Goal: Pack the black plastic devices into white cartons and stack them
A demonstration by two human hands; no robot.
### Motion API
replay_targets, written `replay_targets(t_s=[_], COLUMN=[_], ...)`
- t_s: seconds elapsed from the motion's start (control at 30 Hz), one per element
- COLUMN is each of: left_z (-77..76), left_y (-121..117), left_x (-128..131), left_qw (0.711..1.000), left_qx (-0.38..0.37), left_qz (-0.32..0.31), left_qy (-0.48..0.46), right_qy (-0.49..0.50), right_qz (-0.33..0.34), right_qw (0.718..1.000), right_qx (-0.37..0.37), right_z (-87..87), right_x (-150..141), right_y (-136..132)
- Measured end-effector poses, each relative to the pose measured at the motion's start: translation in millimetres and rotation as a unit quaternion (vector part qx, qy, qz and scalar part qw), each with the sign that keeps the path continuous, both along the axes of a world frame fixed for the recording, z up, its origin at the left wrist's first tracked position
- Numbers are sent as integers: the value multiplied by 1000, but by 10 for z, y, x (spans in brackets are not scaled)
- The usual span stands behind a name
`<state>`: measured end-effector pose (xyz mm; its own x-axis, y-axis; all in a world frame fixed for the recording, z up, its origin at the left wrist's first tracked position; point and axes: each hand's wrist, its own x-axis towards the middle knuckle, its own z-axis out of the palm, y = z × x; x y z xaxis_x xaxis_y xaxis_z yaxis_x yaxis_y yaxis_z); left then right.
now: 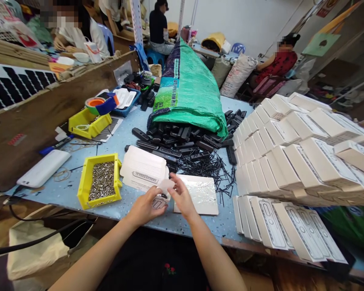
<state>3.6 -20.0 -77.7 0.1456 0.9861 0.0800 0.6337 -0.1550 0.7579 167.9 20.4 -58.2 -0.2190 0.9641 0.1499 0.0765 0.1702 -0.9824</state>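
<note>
A small white cardboard box with printed line drawings is gripped in my left hand, fingers closed round its sides. Its end faces up, and something dark shows inside. At the raised white flap of this box, my right hand has its thumb and fingers bent around the edge. Just behind my hands lies a flattened white carton with a printed drawing. Beside my right hand a white board with a glossy, clear-looking surface rests on the blue table.
Stacked white boxes fill the right side. Black plastic parts spill from a green woven sack, near thin black rods. At left are a yellow bin of small metal pieces and a white phone-like device. Other people sit farther back.
</note>
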Motion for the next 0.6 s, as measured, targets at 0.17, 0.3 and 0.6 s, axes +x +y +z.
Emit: replay_targets(t_s=[0.17, 0.3, 0.6], left_z=[65, 120, 235], left_y=[34, 65, -11], left_x=[59, 59, 26], left_qw=[996, 992, 987], left_qx=[-73, -109, -52], left_qz=[17, 15, 0], left_qy=[-55, -63, -149], right_qy=[43, 14, -181], right_qz=[86, 81, 39], right_qw=[994, 997, 982], right_qx=[-43, 13, 27], right_z=[-67, -24, 80], right_x=[-111, -42, 314], right_y=[-51, -47, -551])
